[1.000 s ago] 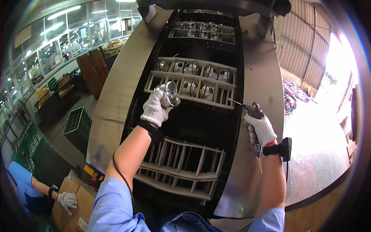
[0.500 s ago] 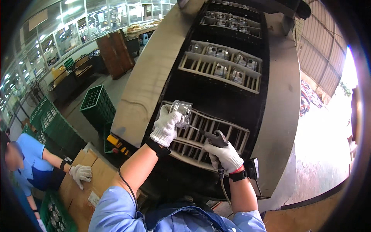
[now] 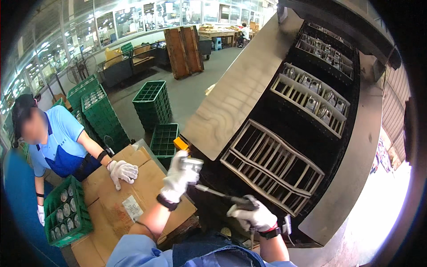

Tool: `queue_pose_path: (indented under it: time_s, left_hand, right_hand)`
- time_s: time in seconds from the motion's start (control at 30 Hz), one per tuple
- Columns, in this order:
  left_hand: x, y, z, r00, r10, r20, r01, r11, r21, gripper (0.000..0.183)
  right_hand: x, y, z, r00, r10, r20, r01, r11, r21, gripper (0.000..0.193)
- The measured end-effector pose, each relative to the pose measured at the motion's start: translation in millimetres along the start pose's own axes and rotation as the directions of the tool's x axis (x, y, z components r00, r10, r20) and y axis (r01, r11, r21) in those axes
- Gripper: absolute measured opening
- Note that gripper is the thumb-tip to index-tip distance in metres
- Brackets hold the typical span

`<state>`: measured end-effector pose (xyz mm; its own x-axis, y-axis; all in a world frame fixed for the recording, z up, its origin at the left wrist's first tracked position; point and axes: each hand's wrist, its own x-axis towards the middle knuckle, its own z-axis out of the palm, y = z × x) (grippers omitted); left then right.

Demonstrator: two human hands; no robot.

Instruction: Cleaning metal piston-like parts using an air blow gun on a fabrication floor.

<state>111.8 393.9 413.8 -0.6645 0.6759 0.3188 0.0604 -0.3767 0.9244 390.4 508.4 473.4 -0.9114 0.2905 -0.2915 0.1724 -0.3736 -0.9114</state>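
Observation:
My gloved left hand (image 3: 173, 181) is closed around a shiny metal piston (image 3: 193, 165), blurred by motion, between the conveyor and the cardboard. My gloved right hand (image 3: 257, 217) grips a dark air blow gun (image 3: 242, 203) by its handle, and a hose hangs below. The gun's thin nozzle points left, its tip a little below the piston and apart from it. Beyond my right hand lies a metal slatted rack (image 3: 276, 180) with no pistons on it. Farther along the dark conveyor belt (image 3: 262, 109), another rack (image 3: 307, 95) carries several pistons.
At left a co-worker's gloved hand (image 3: 123, 172) rests on a cardboard sheet (image 3: 153, 182). Beside it stands a green crate (image 3: 82, 229) of pistons. Stacked green crates (image 3: 152, 104) stand behind. The conveyor's metal side panel (image 3: 231, 102) rises close by, with a yellow block (image 3: 181, 143) near its corner.
My view has swung left. My left hand has carried the piston from above the slatted rack toward the cardboard. The blow gun's nozzle has separated from the piston.

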Motion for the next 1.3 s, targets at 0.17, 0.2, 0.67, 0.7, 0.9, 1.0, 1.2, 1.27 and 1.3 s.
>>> queue_pose_path:
  time_s: [0.17,0.2,0.67,0.7,0.9,1.0,1.2,1.27,1.3]
  left_hand:
    - [-43,-2,-81,0.785,-0.497,-0.371,0.307,0.831,-0.464,0.043]
    - [-52,-11,-122,0.811,-0.393,-0.433,0.387,0.916,-0.105,0.048]
    - [11,54,-28,0.955,-0.104,-0.278,0.268,-0.099,0.958,0.084]
    - [29,42,-9,0.991,0.080,-0.110,0.099,0.137,0.986,0.078]
    - [155,44,239,0.787,0.364,0.499,-0.604,0.283,0.745,0.071]
    - [215,20,342,0.705,0.440,0.556,-0.688,0.233,0.687,0.076]
    - [247,-10,500,0.894,0.005,0.448,-0.410,0.409,0.815,0.067]
    - [248,-22,525,0.938,0.011,0.347,-0.326,0.372,0.869,0.062]
    - [250,-24,526,0.942,0.048,0.332,-0.323,0.400,0.858,0.060]
  right_hand:
    - [37,33,13,0.999,0.033,-0.025,-0.039,0.955,-0.296,0.033]
    - [37,30,9,0.982,0.179,0.067,-0.145,0.927,-0.347,0.047]
    - [-151,-42,-143,0.274,-0.202,-0.940,0.173,0.972,-0.159,0.019]
    - [-161,-37,-155,0.225,-0.248,-0.942,0.130,0.966,-0.223,0.017]
    - [-187,-12,-175,0.313,-0.145,-0.939,0.188,0.978,-0.088,0.015]
    - [-193,-16,-176,0.391,-0.176,-0.904,0.222,0.971,-0.093,0.016]
    - [-190,-9,-189,0.421,-0.359,-0.833,0.305,0.921,-0.243,0.017]
    - [-196,-14,-188,0.499,-0.195,-0.845,0.287,0.957,-0.051,0.017]
    - [-198,-14,-189,0.489,-0.189,-0.851,0.289,0.956,-0.047,0.017]
